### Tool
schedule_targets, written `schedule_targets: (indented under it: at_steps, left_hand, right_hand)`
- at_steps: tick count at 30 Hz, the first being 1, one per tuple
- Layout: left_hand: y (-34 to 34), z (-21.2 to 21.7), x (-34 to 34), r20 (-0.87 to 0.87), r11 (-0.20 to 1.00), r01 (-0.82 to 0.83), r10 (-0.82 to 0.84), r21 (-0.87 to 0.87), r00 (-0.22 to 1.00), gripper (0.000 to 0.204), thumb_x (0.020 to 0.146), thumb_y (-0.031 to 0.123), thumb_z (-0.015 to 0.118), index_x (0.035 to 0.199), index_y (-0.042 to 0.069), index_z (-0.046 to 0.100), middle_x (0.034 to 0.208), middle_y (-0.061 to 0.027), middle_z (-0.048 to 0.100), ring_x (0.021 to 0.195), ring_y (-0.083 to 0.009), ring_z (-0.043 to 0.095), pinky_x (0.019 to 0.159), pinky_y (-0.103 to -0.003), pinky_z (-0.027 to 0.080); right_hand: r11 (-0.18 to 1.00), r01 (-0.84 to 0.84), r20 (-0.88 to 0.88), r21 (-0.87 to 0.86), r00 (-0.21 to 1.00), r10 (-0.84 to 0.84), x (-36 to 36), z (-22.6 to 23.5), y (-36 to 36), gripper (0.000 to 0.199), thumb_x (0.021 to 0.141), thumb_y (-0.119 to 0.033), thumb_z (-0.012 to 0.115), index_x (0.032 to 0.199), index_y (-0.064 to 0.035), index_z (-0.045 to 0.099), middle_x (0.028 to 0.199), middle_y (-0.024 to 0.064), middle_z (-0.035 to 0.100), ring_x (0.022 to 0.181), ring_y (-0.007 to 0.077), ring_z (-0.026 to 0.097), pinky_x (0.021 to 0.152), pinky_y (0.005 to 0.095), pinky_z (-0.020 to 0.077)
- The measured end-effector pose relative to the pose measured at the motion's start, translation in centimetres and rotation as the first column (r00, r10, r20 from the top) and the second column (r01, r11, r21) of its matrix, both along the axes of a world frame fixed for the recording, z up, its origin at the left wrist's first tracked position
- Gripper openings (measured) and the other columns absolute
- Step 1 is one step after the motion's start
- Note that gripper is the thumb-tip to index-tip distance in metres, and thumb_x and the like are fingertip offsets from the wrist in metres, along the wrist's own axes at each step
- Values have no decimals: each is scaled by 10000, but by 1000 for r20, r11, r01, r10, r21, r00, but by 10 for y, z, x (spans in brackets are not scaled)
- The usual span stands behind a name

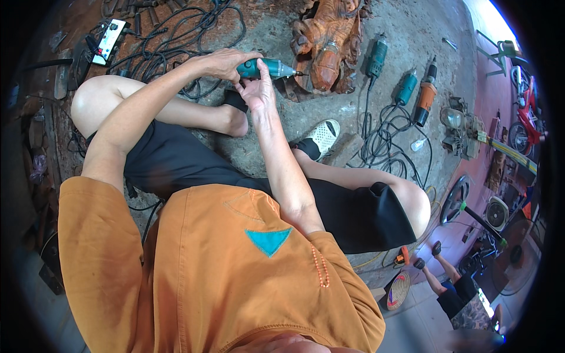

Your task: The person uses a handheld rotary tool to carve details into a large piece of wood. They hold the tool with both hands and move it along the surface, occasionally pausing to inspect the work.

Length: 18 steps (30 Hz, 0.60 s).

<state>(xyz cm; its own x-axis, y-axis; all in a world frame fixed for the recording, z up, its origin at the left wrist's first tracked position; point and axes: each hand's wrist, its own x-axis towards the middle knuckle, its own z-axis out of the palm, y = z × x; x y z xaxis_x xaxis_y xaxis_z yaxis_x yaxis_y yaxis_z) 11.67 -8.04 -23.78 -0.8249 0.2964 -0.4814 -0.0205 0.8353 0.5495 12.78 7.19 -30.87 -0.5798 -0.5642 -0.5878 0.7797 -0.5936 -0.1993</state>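
Teal rotary grinder [266, 68] sits gripped between both hands above the concrete floor [406, 35], its metal nose pointing right at the reddish wood carving [326, 41]; whether the bit touches the wood cannot be told. At the far left of the floor a white power strip [109, 40] lies among a tangle of black cables [176, 35]. The left hand [226, 63] wraps closed over the rear of the grinder from above, forearm running back past a bare knee [97, 97]. The right hand [259, 88] comes up from below, fingers closed on the tool's body near its front. Below the hands a white perforated shoe [323, 136] rests on the floor beside black shorts [176, 162]. The carving stands just right of the tool's tip. Farther right, three more power tools lie side by side, cords trailing toward the person: a dark green grinder [376, 56], a teal grinder [406, 87] and an orange-and-black one [426, 94]. Near the floor's lower right edge, another person's arm [432, 273] reaches by a woven round mat [399, 289].
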Motion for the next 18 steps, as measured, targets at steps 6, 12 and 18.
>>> schedule_targets:
  at_steps: [6,12,18]
  left_hand:
    - [-2,-3,3,-34,1000,22,-22,7,999,1042,546,165,848,1467,166,361,1289,-190,585,1186,-374,556,1013,-485,461]
    - [0,-3,1,-17,998,61,-60,17,998,1049,527,154,850,1458,154,366,1314,-165,575,1194,-372,550,1026,-489,450]
    - [-1,-5,5,-30,996,89,-88,33,996,1041,522,157,860,1445,147,379,1262,-175,603,1156,-374,571,993,-473,465]
  right_hand:
    - [1000,-1,-13,5,1000,1,3,1,1,710,784,-382,789,1340,-116,436,1310,60,525,1225,246,495,1007,499,394]
    - [999,37,2,16,999,-37,11,0,1,692,782,-411,786,1323,-126,461,1290,52,535,1207,223,492,1003,467,384]
    - [998,57,-1,32,998,-57,19,6,2,651,774,-416,790,1282,-139,492,1229,31,567,1163,206,507,999,459,384]
